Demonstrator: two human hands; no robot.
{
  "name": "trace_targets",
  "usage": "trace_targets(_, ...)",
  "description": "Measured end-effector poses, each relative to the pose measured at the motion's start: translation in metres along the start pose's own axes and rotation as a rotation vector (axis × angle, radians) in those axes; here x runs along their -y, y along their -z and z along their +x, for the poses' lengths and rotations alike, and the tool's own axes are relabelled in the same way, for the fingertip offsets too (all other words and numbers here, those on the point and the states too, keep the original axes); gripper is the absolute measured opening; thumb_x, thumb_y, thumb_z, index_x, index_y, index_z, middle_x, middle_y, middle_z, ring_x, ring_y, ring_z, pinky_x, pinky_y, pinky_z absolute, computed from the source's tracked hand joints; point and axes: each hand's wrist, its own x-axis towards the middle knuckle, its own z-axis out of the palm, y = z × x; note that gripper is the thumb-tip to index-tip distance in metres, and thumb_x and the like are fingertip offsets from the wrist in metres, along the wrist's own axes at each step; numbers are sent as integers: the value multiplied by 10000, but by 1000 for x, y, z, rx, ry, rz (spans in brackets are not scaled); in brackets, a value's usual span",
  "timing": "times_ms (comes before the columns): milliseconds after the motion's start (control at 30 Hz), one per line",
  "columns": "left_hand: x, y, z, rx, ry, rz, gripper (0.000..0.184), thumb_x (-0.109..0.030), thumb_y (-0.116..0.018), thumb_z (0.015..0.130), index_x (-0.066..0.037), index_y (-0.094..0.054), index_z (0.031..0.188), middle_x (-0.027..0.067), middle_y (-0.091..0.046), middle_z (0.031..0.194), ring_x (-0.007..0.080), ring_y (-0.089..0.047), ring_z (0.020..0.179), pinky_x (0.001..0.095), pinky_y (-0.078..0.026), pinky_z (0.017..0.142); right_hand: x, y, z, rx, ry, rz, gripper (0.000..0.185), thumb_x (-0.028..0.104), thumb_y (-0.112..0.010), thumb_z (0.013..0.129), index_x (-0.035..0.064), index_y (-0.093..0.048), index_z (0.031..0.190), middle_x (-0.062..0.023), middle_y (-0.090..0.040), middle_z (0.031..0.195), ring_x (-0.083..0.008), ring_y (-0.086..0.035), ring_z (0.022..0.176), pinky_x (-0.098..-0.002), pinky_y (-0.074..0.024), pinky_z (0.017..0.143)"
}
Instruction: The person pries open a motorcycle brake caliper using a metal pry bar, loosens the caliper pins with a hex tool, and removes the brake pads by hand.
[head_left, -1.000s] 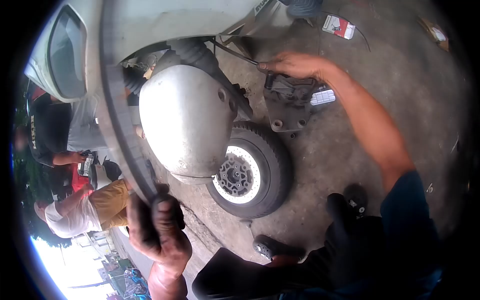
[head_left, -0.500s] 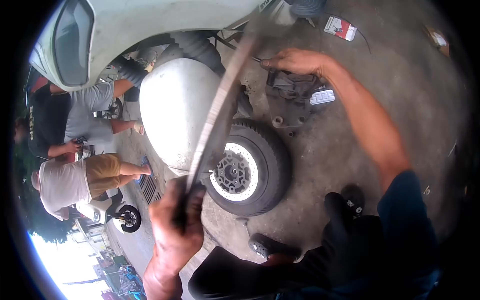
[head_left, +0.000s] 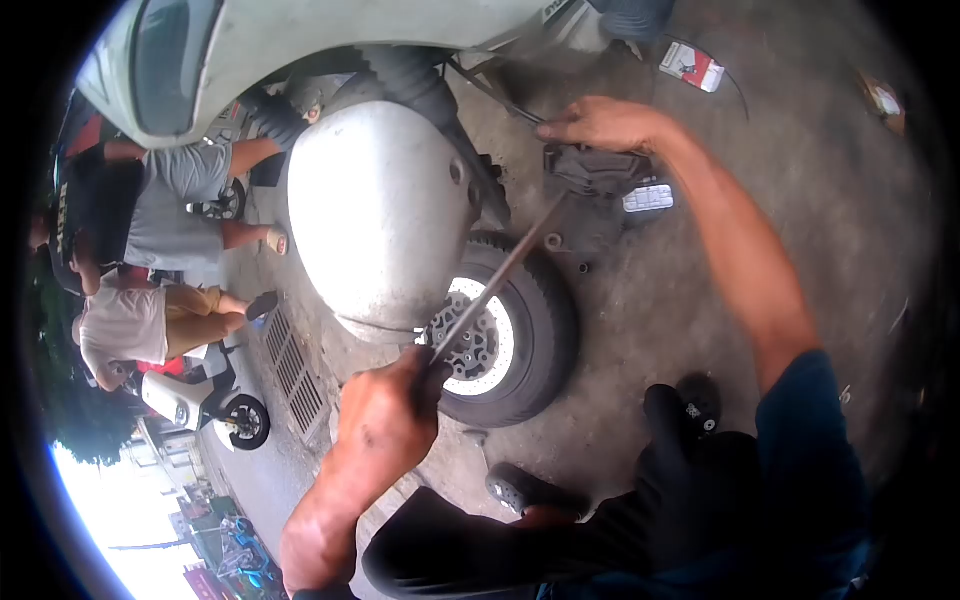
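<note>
- Gripping the long-shafted tool (head_left: 505,275) low down, your left hand (head_left: 390,412) has its fingers wrapped around the near end. Shaft slants across the wheel (head_left: 548,320) toward a dark metal part (head_left: 596,222) on the floor.
- Handling, judged: shaft looks stiff and not fragile. Expect weight toward the far end if it carries a head; the dark mass there merges with the metal part, so you cannot tell tool from part, nor contact from near miss.
- Hold: near end of the shaft suits a full fist. Your left fingers look dark, perhaps greasy, so allow for some slip.
- Metal part: probably heavy and rigid, rough enough to grip by its edges. It lies just beside your right hand.
- Right hand (head_left: 605,125): above the part, palm mostly hidden, fingers stretched forward and closed at the tips on the end of a dark rod-like piece (head_left: 498,95). Whether that piece is stiff or flexible, you cannot tell.
- Hands: well apart, not touching each other.
- Farther out: pale rounded housing (head_left: 375,220) beside the wheel; small pale tray (head_left: 648,198) near the metal part; red-and-white box (head_left: 692,66) on the floor.
</note>
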Motion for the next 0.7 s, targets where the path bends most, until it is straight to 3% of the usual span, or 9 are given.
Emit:
trace_targets(67, -27, 15, -7, -363, 129, -339, 133, -87, -574, 921, 21, -579, 999, 110, -617, 624, 169, -575, 454, 267, -426, 425, -9, -1, -1, -111, -32, 59, 751, 626, -549, 846, -39, -602, 1190, -205, -586, 1225, -304, -544, 1151, -339, -416, 975)
trace_targets(133, -1, -20, -18, -528, 5, -206, 151, -98, -598, 906, 24, -584, 993, 139, -634, 654, 218, -592, 464, 313, -437, 433, -10, -4, 2, -59, 2, 125, 748, 626, -555, 842, -30, -601, 1199, -208, -586, 1221, -302, -541, 1155, -341, -413, 977)
trace_targets(233, 9, -32, 1, 94, 26, 11, 141, -32, -620, 846, 48, -590, 958, 242, -591, 644, 412, -621, 586, 418, -475, 496, 1, 3, -2, -28, -32, 41, 733, 616, -563, 843, -22, -603, 1204, -210, -587, 1215, -290, -535, 1165, -339, -409, 980)
trace_targets(300, -9, -7, -10, -90, 128, -193, 117, -31, -597, 874, 39, -593, 967, 178, -607, 621, 305, -632, 516, 355, -464, 464, -4, 5, -10, -76, -66, 63, 726, 610, -565, 845, -21, -605, 1201, -208, -589, 1211, -281, -533, 1168, -339, -410, 979)
trace_targets(367, -31, 7, -19, -569, 161, -664, 103, -26, -536, 925, 29, -590, 994, 30, -570, 603, 59, -525, 529, 231, -410, 437, -13, -5, -2, -115, -19, 192, 723, 608, -565, 846, -24, -608, 1195, -205, -593, 1207, -275, -534, 1168, -343, -414, 975)
trace_targets(433, -6, -15, -14, -631, -47, -499, 111, -13, -562, 895, 33, -583, 993, 92, -579, 582, 156, -580, 483, 293, -433, 432, -15, -2, 3, -50, 6, 100, 729, 609, -556, 851, -28, -599, 1203, -207, -588, 1218, -278, -532, 1170, -356, -413, 979)
trace_targets(500, 5, -16, 2, 102, 4, 16, 147, -5, -612, 832, 39, -568, 965, 233, -555, 599, 414, -577, 551, 408, -469, 479, -5, 4, 1, 32, -40, -21, 740, 614, -549, 853, -31, -591, 1213, -215, -575, 1236, -283, -527, 1178, -358, -410, 985)
trace_targets(633, -27, 9, -10, -518, 61, -403, 119, -58, -570, 921, 20, -594, 1008, 106, -623, 661, 102, -593, 556, 259, -461, 491, -9, -8, 2, -81, -59, 89, 731, 607, -540, 863, -34, -593, 1210, -219, -564, 1251, -288, -535, 1168, -351, -412, 990)
trace_targets(700, 1, -19, -8, -589, -90, -320, 125, -42, -585, 899, 31, -596, 1000, 163, -618, 642, 197, -632, 544, 308, -474, 493, -11, -5, -1, -96, -32, 112, 719, 601, -543, 865, -31, -598, 1203, -215, -558, 1262, -285, -541, 1162, -348, -423, 984)
